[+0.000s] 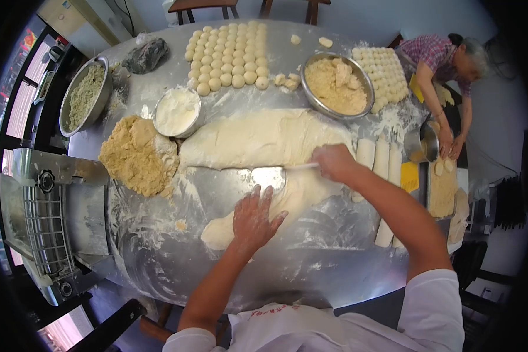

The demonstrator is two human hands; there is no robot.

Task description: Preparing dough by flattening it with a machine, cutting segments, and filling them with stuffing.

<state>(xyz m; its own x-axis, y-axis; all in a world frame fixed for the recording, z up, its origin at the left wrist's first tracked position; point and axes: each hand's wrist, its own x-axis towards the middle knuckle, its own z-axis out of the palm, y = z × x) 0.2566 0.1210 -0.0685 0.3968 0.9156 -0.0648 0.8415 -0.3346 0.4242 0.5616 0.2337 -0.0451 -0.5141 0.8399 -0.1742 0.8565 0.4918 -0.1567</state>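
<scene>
My right hand (pixel 335 163) is closed around the pale handle of a broad metal blade (pixel 268 177), probably a dough knife. The blade lies along the front edge of a large slab of dough (pixel 246 138). My left hand (pixel 256 218), fingers spread, rests on a strip of dough (pixel 220 231) that runs diagonally up to the right, partly under my right arm. To the left of the slab sit a mound of crumbly yellow dough (pixel 136 154) and a metal bowl of flour (pixel 177 111).
Rows of dough balls (pixel 229 55) and a bowl of yellow filling (pixel 336 86) stand at the back. Dough rolls (pixel 380 163) lie at right, near a co-worker (pixel 444 66) bent over a tray (pixel 442 193). A roller machine (pixel 48 211) and a bowl of greenish mix (pixel 86 99) are at left.
</scene>
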